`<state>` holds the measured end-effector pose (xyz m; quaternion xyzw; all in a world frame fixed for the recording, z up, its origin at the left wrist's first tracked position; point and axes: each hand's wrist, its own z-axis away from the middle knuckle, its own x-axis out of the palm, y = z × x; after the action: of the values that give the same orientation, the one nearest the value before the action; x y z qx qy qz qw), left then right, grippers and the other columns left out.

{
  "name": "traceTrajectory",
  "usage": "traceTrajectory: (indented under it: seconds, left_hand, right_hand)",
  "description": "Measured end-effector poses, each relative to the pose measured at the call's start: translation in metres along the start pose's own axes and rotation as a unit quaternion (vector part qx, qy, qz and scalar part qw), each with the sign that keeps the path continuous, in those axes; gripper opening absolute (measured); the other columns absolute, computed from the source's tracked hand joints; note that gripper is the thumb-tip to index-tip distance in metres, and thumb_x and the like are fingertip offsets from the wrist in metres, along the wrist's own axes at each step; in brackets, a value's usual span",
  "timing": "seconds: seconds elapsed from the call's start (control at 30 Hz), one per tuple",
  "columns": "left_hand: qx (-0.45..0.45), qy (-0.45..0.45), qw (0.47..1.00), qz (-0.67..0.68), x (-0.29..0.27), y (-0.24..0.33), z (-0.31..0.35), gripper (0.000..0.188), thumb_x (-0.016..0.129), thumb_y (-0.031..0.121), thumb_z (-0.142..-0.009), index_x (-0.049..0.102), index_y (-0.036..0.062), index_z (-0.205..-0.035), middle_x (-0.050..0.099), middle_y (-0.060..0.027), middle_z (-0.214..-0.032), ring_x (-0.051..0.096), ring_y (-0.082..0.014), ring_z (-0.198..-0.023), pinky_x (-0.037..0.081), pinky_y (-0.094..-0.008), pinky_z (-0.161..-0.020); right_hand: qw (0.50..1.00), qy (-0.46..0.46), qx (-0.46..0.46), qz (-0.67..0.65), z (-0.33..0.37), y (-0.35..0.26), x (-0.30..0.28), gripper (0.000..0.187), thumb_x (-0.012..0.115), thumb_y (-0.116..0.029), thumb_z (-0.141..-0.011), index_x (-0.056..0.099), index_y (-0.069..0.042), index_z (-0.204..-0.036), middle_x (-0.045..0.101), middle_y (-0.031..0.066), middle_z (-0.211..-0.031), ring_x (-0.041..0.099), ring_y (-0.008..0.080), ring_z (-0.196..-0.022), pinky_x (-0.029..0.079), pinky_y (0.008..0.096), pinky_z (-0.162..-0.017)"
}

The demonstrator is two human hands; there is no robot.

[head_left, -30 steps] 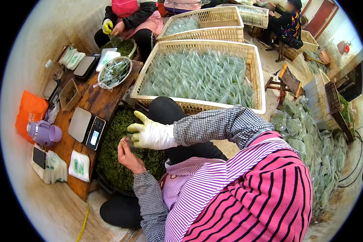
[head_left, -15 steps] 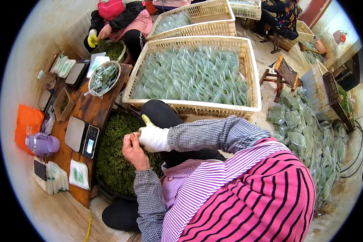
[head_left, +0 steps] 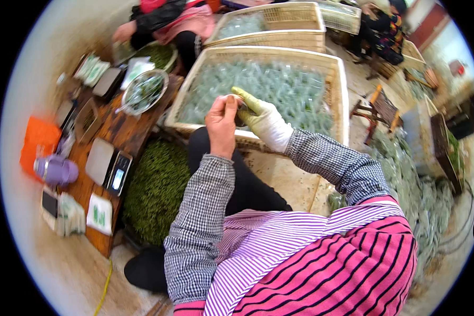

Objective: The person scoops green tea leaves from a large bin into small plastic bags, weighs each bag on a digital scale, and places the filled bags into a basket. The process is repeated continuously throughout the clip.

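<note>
My bare left hand (head_left: 221,125) and my right hand (head_left: 267,122), in a white glove with yellow-green fingers, meet in front of the large cream crate (head_left: 341,87). Fingers on both hands are closed together around something small, partly dark and mostly hidden; blur keeps me from telling what it is. Many clear plastic bags with green contents (head_left: 263,79) fill the crate just beyond my hands. Below and left of them, beside my knee, sits a heap of small green sprigs (head_left: 155,192).
On the left, a wooden bench (head_left: 124,129) carries a digital scale (head_left: 109,167), flat plastic bags (head_left: 99,214), a round basket (head_left: 145,92) and a purple jug (head_left: 58,169). Filled bags (head_left: 405,195) lie on the floor at right, near a folding stool (head_left: 382,108). Other people sit at the back.
Both hands have moved up and right, from over the green heap to in front of the crate, staying together. The view has shifted slightly.
</note>
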<state>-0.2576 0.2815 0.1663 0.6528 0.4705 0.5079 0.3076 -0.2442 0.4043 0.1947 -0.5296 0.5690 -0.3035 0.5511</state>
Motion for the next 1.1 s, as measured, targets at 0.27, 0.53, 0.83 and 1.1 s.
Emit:
traceTrajectory:
  seconds: [0.27,0.53,0.83,1.1]
  left_hand:
    - [-0.061,-0.003,0.991,-0.119,-0.028,-0.032,0.032,0.034,0.047,0.020,-0.100,0.052,0.0034,-0.129,0.044,-0.0082,-0.125,0.048,-0.0183,-0.117,0.039,-0.0307,-0.101]
    - [-0.103,0.070,0.980,-0.153,-0.074,-0.031,0.070,0.032,0.046,0.026,-0.100,0.055,0.0037,-0.121,0.055,-0.0053,-0.120,0.059,-0.0158,-0.099,0.049,-0.0283,-0.080]
    - [0.007,0.253,0.898,-0.360,-0.223,0.016,0.116,0.025,0.055,0.019,-0.095,0.059,0.0011,-0.111,0.056,-0.0129,-0.103,0.060,-0.0223,-0.087,0.051,-0.0327,-0.075]
    - [-0.119,0.388,0.462,-0.789,-0.403,0.113,0.182,0.025,0.060,0.027,-0.088,0.055,0.0034,-0.090,0.057,-0.0176,-0.093,0.056,-0.0366,-0.088,0.046,-0.0478,-0.076]
  right_hand:
    - [0.868,0.308,0.182,0.344,-0.016,0.101,-0.219,0.032,0.049,-0.027,-0.096,0.063,-0.007,-0.117,0.067,0.0144,-0.105,0.063,0.0263,-0.086,0.052,0.0343,-0.077]
    - [0.634,-0.116,0.234,0.728,-0.027,0.300,-0.247,0.024,0.053,-0.017,-0.086,0.071,-0.004,-0.092,0.067,0.0195,-0.100,0.066,0.0291,-0.092,0.053,0.0365,-0.078]
    - [0.906,0.107,0.387,0.132,-0.031,0.365,-0.331,0.048,0.050,-0.037,-0.093,0.056,0.001,-0.122,0.064,0.0164,-0.106,0.060,0.0234,-0.092,0.049,0.0359,-0.078]
    - [0.981,0.129,0.082,0.118,-0.051,0.137,-0.109,0.053,0.054,-0.019,-0.095,0.036,0.003,-0.140,0.043,0.0164,-0.141,0.044,0.0236,-0.126,0.033,0.0317,-0.106]
